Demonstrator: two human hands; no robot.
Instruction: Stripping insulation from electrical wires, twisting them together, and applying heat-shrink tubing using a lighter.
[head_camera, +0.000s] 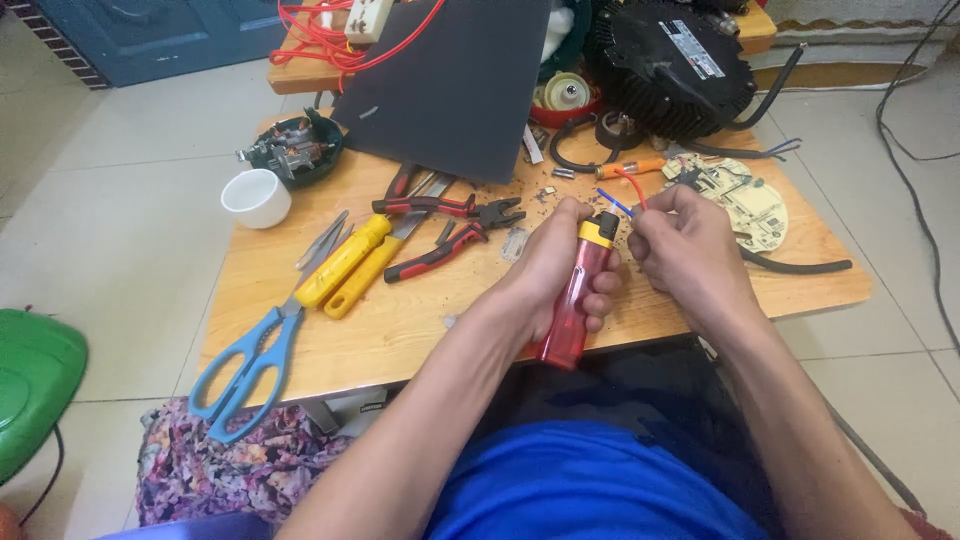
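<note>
Over table, lighter (578, 300) in closed left hand (555, 265)

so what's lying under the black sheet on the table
The black sheet leans over the plier handles and the wooden table. Whatever else lies beneath it is covered and cannot be seen.

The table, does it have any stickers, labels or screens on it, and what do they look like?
Sticker label: on top of the round black ribbed housing at the table's far right; a long rectangle, white and grey with a red patch.
Dark flat rectangular panel: leaning at the far middle; plain matt black, whether it is a screen cannot be told.
Red plastic lighter with yellow cap: in the left hand; no label visible.
</note>
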